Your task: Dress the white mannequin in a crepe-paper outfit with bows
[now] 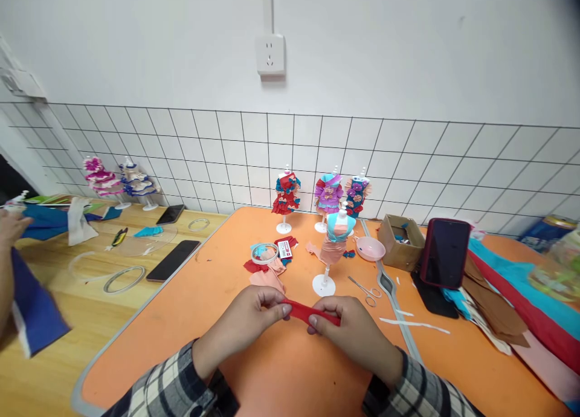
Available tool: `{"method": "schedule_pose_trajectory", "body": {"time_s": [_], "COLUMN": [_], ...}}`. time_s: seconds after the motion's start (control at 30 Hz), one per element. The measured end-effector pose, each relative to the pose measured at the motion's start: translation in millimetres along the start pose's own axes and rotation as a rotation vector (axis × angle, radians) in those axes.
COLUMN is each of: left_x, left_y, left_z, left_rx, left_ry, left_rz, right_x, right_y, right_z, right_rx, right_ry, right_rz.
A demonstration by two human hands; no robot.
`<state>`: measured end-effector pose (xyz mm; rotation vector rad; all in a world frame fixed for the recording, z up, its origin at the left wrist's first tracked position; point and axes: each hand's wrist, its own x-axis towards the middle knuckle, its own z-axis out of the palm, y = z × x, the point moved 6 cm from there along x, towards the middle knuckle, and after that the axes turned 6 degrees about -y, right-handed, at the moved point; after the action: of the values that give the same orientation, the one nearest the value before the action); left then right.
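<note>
My left hand (247, 326) and my right hand (351, 329) both pinch a narrow red strip of cloth (308, 312), held flat between them just above the orange table (190, 320). Each hand is closed on one end of the strip. Right behind the hands stands a small mannequin (334, 245) on a white stand, dressed in light blue and pink. Small scissors (366, 289) lie to its right. A tape roll (264, 253) and red and pink cloth scraps (265, 275) lie to its left.
Three dressed mannequins (328, 196) stand by the tiled wall. A pink bowl (370, 248), a cardboard box (401, 240), a propped phone (444, 252) and stacked cloth (521, 308) fill the right. Another person's hand (11, 226) with blue cloth is at the left, near two phones (173, 260).
</note>
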<state>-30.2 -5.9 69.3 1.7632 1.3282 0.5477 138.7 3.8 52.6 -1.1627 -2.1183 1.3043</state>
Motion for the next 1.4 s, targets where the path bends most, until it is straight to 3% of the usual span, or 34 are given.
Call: {"method": "schedule_pose_trajectory", "body": {"time_s": [0.1,0.17,0.2,0.23,0.27,0.33,0.37,0.43,0.53,0.63,0.77,0.93,1.0,1.07,1.2,1.3,1.4], "left_x": [-3,-9,-12,-15,-17,-15,-12,-3,12,21,29,45,51,55,47,26,8], "left_y": [8,23,34,46,57,73,79,88,88,81,73,55,43,27,3,10,30], "left_z": [-9.8,-20.5,-26.3,-29.6,-34.0,-38.9,-37.0,-28.9,-14.7,-4.5,5.7,26.4,33.8,32.4,-4.8,-35.1,-38.0], "left_rx": [-0.009,-0.03,-0.039,-0.045,-0.048,-0.049,-0.047,-0.038,-0.042,-0.074,-0.114,-0.119,-0.118,-0.096,0.001,0.054,0.105], "left_ry": [-0.006,-0.048,-0.079,-0.148,-0.184,-0.235,-0.282,-0.363,-0.413,-0.425,-0.458,-0.447,-0.448,-0.426,-0.219,-0.049,-0.067], "left_rz": [0.063,0.171,0.241,0.313,0.36,0.391,0.393,0.413,0.449,0.467,0.435,0.267,0.197,0.125,-0.036,-0.019,0.056], "right_x": [-18,-38,-46,-50,-53,-61,-64,-64,-59,-59,-57,-48,-43,-35,-15,-11,-12], "right_y": [-21,-43,-51,-59,-66,-76,-79,-77,-70,-76,-92,-80,-69,-60,-51,-49,-47], "right_z": [-6,-10,-17,-29,-44,-55,-48,-25,1,10,24,38,41,39,7,-27,-47], "right_rx": [-0.087,-0.206,-0.334,-0.462,-0.569,-0.766,-0.85,-0.964,-1.011,-0.966,-0.926,-1.019,-1.035,-0.981,-0.756,-0.586,-0.471], "right_ry": [-0.169,-0.377,-0.369,-0.23,0.02,0.375,0.445,0.38,0.23,0.185,0.037,0.119,0.16,0.12,0.025,0.089,0.105], "right_rz": [-0.11,-0.309,-0.398,-0.458,-0.51,-0.663,-0.774,-0.964,-0.957,-0.927,-1.058,-1.178,-1.159,-1.05,-0.558,-0.265,-0.185]}}
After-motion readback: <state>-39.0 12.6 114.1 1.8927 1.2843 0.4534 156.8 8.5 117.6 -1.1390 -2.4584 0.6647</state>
